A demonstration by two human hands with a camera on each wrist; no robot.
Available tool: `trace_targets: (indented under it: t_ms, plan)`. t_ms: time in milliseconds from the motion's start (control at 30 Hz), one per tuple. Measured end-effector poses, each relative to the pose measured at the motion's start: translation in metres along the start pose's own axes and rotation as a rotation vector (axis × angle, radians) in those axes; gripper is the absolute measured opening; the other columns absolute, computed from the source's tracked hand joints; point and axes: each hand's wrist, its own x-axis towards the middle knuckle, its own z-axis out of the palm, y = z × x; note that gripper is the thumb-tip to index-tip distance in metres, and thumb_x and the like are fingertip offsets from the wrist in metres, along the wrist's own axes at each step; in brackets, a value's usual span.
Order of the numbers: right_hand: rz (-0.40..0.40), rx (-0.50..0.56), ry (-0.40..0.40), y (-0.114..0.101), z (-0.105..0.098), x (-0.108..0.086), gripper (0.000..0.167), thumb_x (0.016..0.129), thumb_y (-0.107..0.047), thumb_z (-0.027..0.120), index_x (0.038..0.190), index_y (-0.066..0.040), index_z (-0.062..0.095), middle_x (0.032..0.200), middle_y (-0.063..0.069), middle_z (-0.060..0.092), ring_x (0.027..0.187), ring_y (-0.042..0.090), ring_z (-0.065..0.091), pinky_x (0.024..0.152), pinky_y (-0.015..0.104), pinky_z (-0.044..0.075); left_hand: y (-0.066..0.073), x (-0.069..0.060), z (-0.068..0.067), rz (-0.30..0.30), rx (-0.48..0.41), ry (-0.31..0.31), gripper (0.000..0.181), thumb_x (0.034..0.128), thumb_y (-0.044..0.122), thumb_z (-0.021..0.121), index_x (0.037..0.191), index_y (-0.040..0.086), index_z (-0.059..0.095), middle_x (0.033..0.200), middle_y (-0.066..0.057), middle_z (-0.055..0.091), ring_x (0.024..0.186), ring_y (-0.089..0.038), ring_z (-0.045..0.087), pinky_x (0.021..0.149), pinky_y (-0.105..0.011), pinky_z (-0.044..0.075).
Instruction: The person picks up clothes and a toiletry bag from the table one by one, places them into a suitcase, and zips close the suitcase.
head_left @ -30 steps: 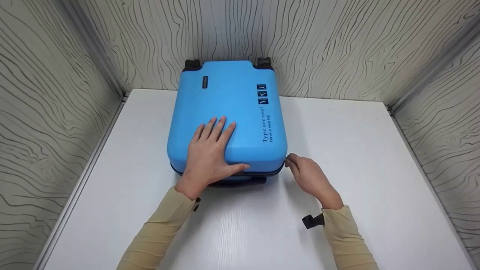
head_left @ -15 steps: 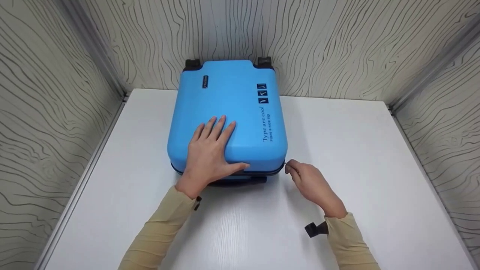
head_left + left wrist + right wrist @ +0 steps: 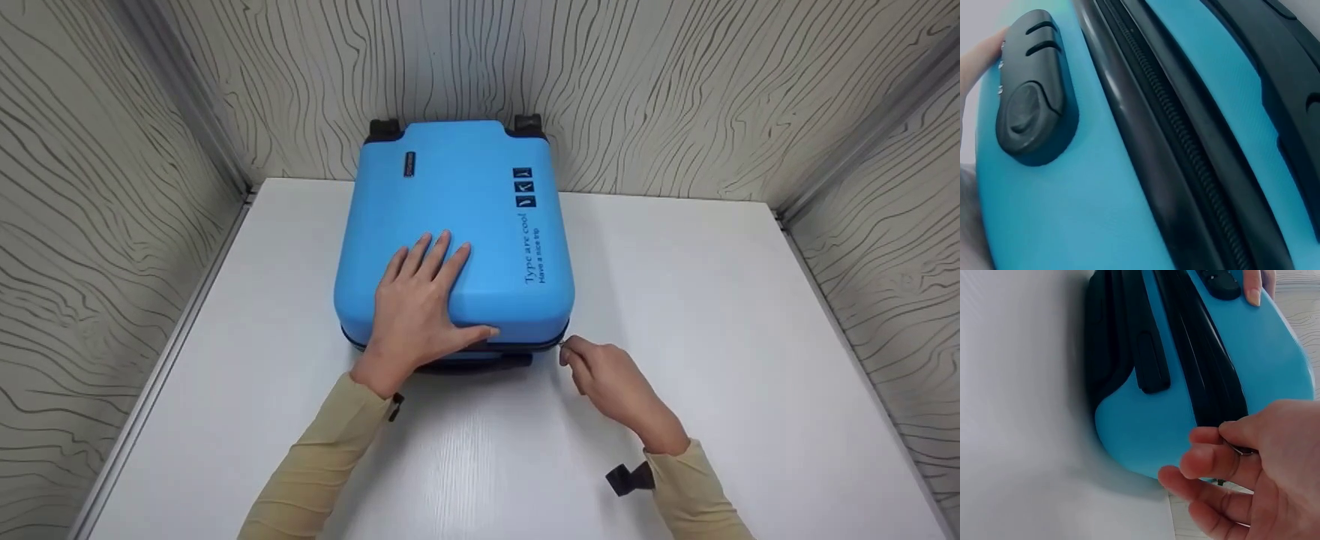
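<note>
A blue hard-shell suitcase point(image 3: 457, 187) lies flat, its wheels toward the back wall. My left hand point(image 3: 416, 315) rests on its lid near the front edge, fingers spread and thumb along the front. At the front right corner my right hand point(image 3: 611, 379) pinches a small zipper pull point(image 3: 1244, 450) between thumb and index finger; the fingers mostly hide it. Between black trim strips, the zipper point(image 3: 1185, 135) runs along the front side, its teeth meshed where the left wrist view shows them. A black combination lock point(image 3: 1033, 95) sits on the lid's side, above the dark carry handle point(image 3: 1151, 360).
The suitcase stands on a white table point(image 3: 697, 300), close to the wood-patterned back wall point(image 3: 637, 97). Similar panels rise on the left and right. Table surface extends on both sides of the suitcase and in front.
My right hand has moved toward the front and slightly left, round the suitcase's front right corner, still pinching the zipper pull. My left hand and the suitcase have stayed in place.
</note>
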Motion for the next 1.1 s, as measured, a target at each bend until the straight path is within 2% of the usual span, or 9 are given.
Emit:
trace_targets:
  t_ms: [133, 300, 533, 833, 1100]
  plan:
    - [-0.009, -0.002, -0.016, -0.005, 0.003, -0.002, 0.022, 0.106, -0.010, 0.051, 0.092, -0.008, 0.068, 0.058, -0.016, 0.049, 0.055, 0.005, 0.048, 0.056, 0.028, 0.045, 0.000, 0.000, 0.000, 0.000, 0.001, 0.008, 0.111, 0.0696, 0.087, 0.064, 0.155, 0.017, 0.047, 0.158, -0.013, 0.041, 0.146, -0.035, 0.034, 0.118, -0.055, 0.022]
    - [-0.004, -0.035, -0.009, -0.013, 0.008, -0.003, 0.022, 0.106, -0.013, 0.053, 0.090, -0.012, 0.067, 0.058, -0.016, 0.049, 0.056, 0.005, 0.048, 0.056, 0.028, 0.045, 0.000, -0.001, 0.000, -0.002, -0.001, -0.004, 0.113, 0.0689, 0.088, 0.064, 0.155, 0.018, 0.046, 0.158, -0.013, 0.040, 0.146, -0.036, 0.033, 0.119, -0.055, 0.021]
    - [-0.073, -0.039, -0.019, -0.028, 0.021, -0.002, 0.019, 0.106, -0.015, 0.056, 0.088, -0.016, 0.062, 0.066, -0.015, 0.049, 0.057, 0.004, 0.047, 0.055, 0.026, 0.044, 0.000, 0.001, 0.000, 0.011, -0.006, 0.009, 0.112, 0.0693, 0.087, 0.065, 0.154, 0.017, 0.048, 0.157, -0.013, 0.042, 0.146, -0.035, 0.035, 0.119, -0.054, 0.021]
    - [-0.085, -0.049, -0.023, -0.041, 0.031, 0.001, 0.022, 0.106, -0.020, 0.056, 0.084, -0.019, 0.057, 0.062, -0.014, 0.046, 0.055, 0.004, 0.046, 0.052, 0.025, 0.043, 0.001, 0.000, -0.001, -0.001, 0.000, -0.009, 0.113, 0.0689, 0.088, 0.065, 0.155, 0.018, 0.046, 0.159, -0.012, 0.040, 0.146, -0.035, 0.033, 0.119, -0.054, 0.019]
    - [-0.149, -0.092, 0.025, -0.054, 0.041, 0.006, 0.023, 0.105, -0.020, 0.058, 0.083, -0.018, 0.056, 0.064, -0.013, 0.043, 0.056, 0.007, 0.045, 0.054, 0.028, 0.042, 0.000, -0.001, 0.000, 0.010, -0.013, 0.013, 0.112, 0.0691, 0.087, 0.066, 0.155, 0.017, 0.047, 0.158, -0.013, 0.042, 0.146, -0.035, 0.034, 0.119, -0.054, 0.020]
